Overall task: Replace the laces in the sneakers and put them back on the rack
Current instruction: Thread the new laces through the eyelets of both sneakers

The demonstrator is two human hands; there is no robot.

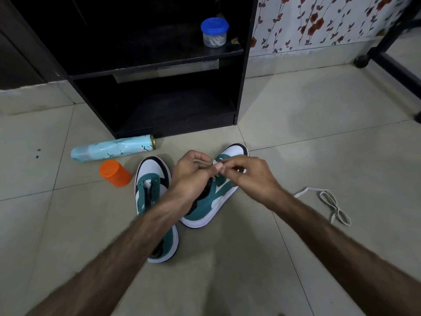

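Fingers (217, 166) pinch lace — jar (214, 32) (white sticks) shelved.

On a tiled floor (319, 137) two teal-and-white sneakers lie side by side: the left sneaker (151, 188) points toward a black rack (247, 65), and the right sneaker (218, 197) is tipped on its side with both hands meeting over its eyelets. The left hand (193, 172) and right hand (248, 176) pinch a white lace (206, 162) between their fingertips just above that shoe. A loose lace (328, 201) lies to the right, a spray can (114, 149) and orange jar (115, 173) to the left, and a blue-lidded tub (214, 31) stands on the rack's shelf.
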